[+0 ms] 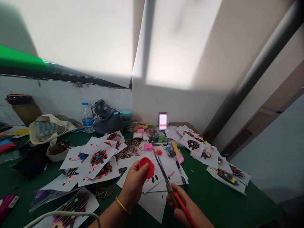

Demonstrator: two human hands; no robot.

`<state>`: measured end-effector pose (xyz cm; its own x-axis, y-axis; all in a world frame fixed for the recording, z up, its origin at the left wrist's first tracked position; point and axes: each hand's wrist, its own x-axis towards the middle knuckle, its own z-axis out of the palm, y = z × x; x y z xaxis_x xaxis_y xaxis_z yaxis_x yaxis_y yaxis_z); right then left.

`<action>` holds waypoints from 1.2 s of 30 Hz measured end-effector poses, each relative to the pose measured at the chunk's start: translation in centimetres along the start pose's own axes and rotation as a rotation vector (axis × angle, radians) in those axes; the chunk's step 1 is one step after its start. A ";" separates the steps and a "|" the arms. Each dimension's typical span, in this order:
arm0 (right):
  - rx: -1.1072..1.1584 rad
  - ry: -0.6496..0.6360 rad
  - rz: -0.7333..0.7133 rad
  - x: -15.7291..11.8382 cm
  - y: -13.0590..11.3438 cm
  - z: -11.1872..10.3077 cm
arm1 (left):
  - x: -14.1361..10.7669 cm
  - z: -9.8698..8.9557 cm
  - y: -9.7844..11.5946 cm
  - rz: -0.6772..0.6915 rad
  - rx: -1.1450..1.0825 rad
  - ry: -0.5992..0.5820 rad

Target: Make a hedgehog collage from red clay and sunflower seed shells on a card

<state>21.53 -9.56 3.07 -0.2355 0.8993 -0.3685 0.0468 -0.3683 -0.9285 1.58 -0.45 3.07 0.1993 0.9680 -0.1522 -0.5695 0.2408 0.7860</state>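
Observation:
My left hand [135, 180], with a gold bangle at the wrist, pinches a flat, rounded red piece [146, 167] between thumb and fingers. Scissors [166, 177] with long metal blades and red handles are in my right hand [181, 204], the blades pointing up and away, slightly apart at the tips. The red piece is left of the blades and does not touch them. Beneath both hands lie white sheets [152, 205] with small dark ovals and pink marks. A black pen [181, 174] rests on the sheets right of the scissors.
Decorated hedgehog-like pictures lie in stacks at left [99, 158] and right [218, 161] on the green table [258, 205]. Striped seeds [128, 149], a pink clay lump [148, 146] and a yellow tube [175, 147] sit ahead. Farther back stand a water bottle [87, 118], blue bag [108, 118] and phone [162, 121].

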 end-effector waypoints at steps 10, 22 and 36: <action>-0.140 -0.136 -0.052 -1.1 -1.2 1.1 | -1.0 0.6 -0.3 0.112 0.035 0.000; -0.195 -0.115 -0.049 -0.9 -1.6 1.6 | -1.4 0.8 -0.3 0.140 0.112 0.023; -0.333 0.004 -0.102 -0.3 -0.5 1.0 | -1.5 0.7 -0.5 0.098 0.105 -0.005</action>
<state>20.60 -9.82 3.71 -0.2517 0.9286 -0.2727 0.3376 -0.1799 -0.9239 2.11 -2.03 3.30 0.1507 0.9862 -0.0691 -0.4996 0.1363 0.8555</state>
